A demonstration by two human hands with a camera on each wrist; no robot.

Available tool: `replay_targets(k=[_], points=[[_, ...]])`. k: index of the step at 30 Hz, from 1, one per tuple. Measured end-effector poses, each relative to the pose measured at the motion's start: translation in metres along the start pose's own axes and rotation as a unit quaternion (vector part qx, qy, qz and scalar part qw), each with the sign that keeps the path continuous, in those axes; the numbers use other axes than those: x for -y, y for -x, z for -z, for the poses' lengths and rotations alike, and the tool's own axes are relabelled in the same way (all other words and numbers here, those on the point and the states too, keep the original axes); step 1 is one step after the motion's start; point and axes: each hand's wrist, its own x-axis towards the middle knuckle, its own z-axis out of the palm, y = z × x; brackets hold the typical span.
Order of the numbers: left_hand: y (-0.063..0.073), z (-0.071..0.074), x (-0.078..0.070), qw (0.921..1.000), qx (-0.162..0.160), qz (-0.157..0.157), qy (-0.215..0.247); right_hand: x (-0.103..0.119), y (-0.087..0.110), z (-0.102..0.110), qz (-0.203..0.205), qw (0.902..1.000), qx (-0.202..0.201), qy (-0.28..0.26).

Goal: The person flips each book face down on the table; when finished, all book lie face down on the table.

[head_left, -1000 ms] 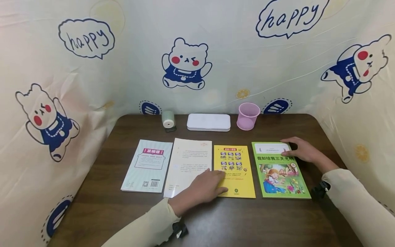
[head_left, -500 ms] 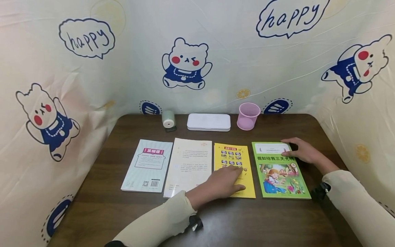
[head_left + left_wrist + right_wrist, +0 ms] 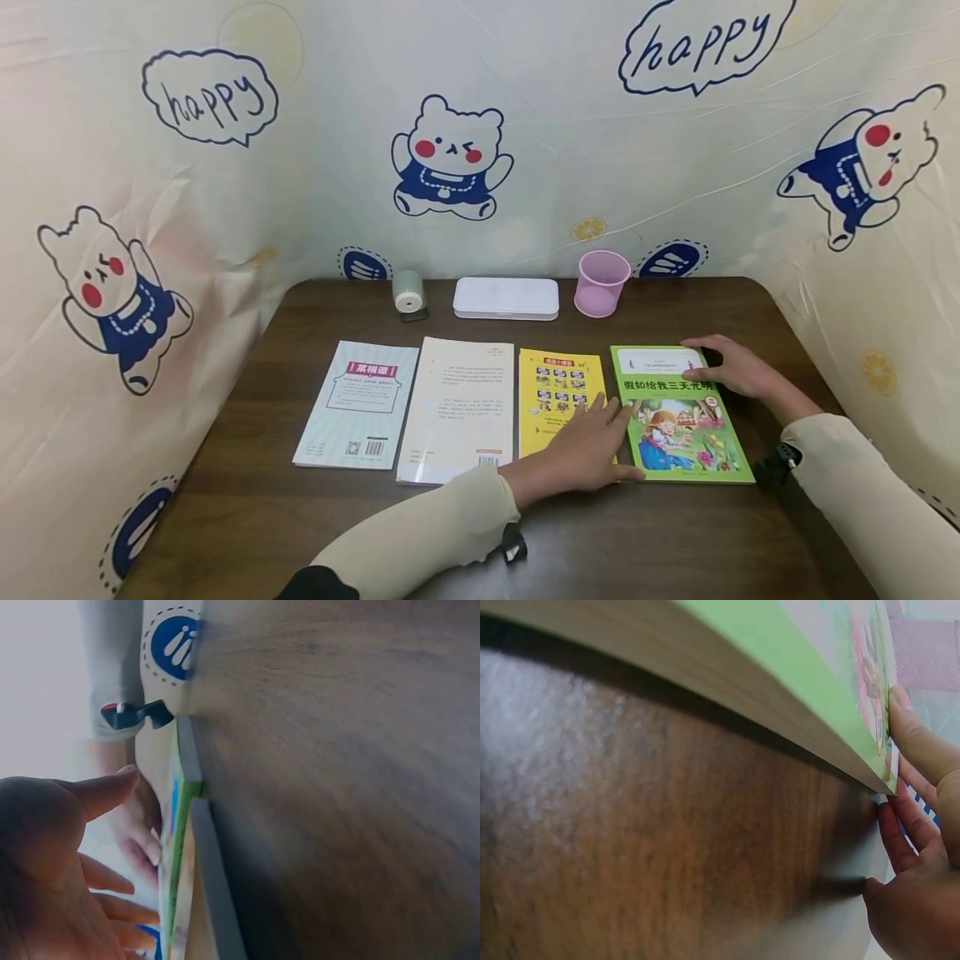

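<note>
In the head view my left hand [image 3: 587, 447] is spread over the right side of a yellow book [image 3: 543, 423], its fingers straight. Its thumb reaches the lower left corner of a green picture-covered book [image 3: 678, 442]. The left wrist view shows the same palm [image 3: 45, 892] with fingers apart, beside the book edges. My right hand [image 3: 729, 367] holds the green book's upper right corner. From the right wrist, the thumb [image 3: 911, 724] lies on the green cover and the fingers come round the book's far corner. Both books lie flat on the table.
A pale blue book [image 3: 356, 408] and a white book [image 3: 457, 408] lie to the left in the same row. Behind them stand a light green pencil sharpener-like object [image 3: 408, 292], a white flat case [image 3: 506, 298] and a pink cup [image 3: 602, 285]. A printed cloth [image 3: 315, 192] surrounds the brown table [image 3: 637, 550].
My left hand has moved rightward across the yellow book until its thumb reaches the green book. The right hand stays at the green book's upper corner, and the books show almost no shift.
</note>
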Motion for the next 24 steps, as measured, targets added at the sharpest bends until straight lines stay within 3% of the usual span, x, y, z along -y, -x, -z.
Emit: replay_targets(k=[3,8,24], points=[[-0.007,-0.005,-0.004,0.9999,-0.01,0.008,-0.007,0.0,0.0,-0.001,0.0,1.0,-0.001,-0.002],[-0.014,-0.012,-0.007,0.9995,0.001,0.025,-0.018,-0.001,-0.001,-0.002,0.001,1.0,-0.001,-0.007],[-0.023,-0.023,-0.011,0.9958,0.014,0.032,-0.085,0.0,0.001,-0.003,0.005,0.9998,-0.01,-0.017]])
